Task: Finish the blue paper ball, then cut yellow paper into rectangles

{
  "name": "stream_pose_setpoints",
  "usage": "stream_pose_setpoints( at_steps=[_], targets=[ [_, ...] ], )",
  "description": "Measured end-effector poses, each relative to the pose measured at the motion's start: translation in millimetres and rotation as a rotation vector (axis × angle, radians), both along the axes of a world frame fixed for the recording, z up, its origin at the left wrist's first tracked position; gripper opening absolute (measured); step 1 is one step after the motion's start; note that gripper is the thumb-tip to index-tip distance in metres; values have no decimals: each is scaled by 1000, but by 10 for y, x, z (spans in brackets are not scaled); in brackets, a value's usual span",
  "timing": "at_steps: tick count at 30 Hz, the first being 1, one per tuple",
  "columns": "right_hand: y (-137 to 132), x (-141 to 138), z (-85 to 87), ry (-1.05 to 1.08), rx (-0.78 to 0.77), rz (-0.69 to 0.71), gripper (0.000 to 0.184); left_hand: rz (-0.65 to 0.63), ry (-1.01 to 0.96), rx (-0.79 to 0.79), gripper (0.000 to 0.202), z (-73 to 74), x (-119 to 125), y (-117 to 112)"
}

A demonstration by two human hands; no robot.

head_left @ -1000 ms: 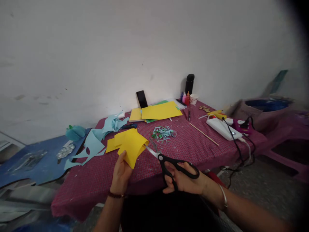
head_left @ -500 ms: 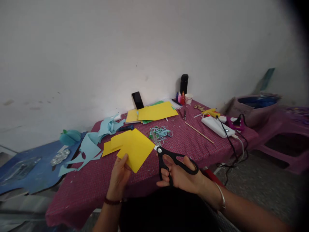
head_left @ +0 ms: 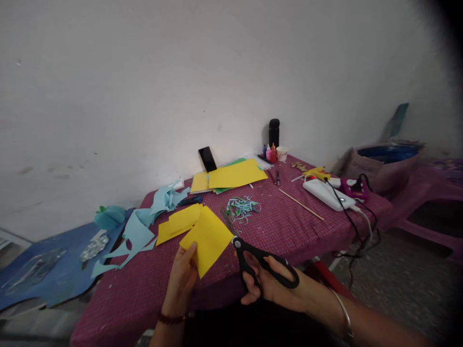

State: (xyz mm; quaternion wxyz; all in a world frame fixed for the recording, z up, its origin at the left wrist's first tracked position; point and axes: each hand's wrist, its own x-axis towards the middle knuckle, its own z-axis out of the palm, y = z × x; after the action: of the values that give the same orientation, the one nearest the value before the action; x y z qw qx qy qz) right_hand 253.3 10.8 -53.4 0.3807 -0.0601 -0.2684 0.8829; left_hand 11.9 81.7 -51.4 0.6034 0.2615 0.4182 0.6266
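My left hand (head_left: 183, 275) pinches a square piece of yellow paper (head_left: 209, 236) by its lower left edge, above the front of the table. In my right hand (head_left: 269, 284) are black-handled scissors (head_left: 237, 243), with fingers through the loops and the handles spread apart. The blades point away from me at the paper's right corner; whether they touch it I cannot tell. Other yellow paper pieces (head_left: 177, 222) lie behind the held square, on the left. Beyond the blades sits a small heap of blue and green paper shreds (head_left: 243, 207).
Blue paper scraps (head_left: 139, 230) spread over the table's left side. Yellow sheets (head_left: 237, 173) and a phone (head_left: 207, 159) are at the back. A wooden stick (head_left: 301, 204), a white power strip (head_left: 327, 192) with cables, and a yellow glue gun (head_left: 316, 172) lie on the right.
The whole view has shifted, so the table sits slightly lower. Both hands still hold the yellow paper and the scissors, in nearly the same pose.
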Motion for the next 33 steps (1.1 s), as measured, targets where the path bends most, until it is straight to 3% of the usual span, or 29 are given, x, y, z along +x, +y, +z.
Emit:
stream_pose_setpoints(
  at_steps=[4, 9, 12, 17, 22, 27, 33],
  targets=[
    [20, 2, -25, 40, -37, 6, 55, -68, 213, 14, 33, -20, 114, -88],
    [53, 6, -11, 66, -73, -43, 51, 111, 1015, 280, 18, -90, 88, -194],
    [65, 23, -2, 74, -108, -52, 52, 141, 1228, 354, 16, -96, 37, -212],
    [40, 14, -16, 36, -137, -96, 56, 148, 1231, 366, 16, -52, 14, -216],
    [2, -43, -38, -76, -45, -197, 43, 141, 1204, 365, 19, -74, 11, -203],
    [12, -46, -42, 34, -112, -73, 51, 106, 1111, 328, 25, -166, 23, -164],
    [24, -18, -21, 97, -117, -82, 44, 8, 1046, 345, 29, -182, 74, -181]
  ],
)
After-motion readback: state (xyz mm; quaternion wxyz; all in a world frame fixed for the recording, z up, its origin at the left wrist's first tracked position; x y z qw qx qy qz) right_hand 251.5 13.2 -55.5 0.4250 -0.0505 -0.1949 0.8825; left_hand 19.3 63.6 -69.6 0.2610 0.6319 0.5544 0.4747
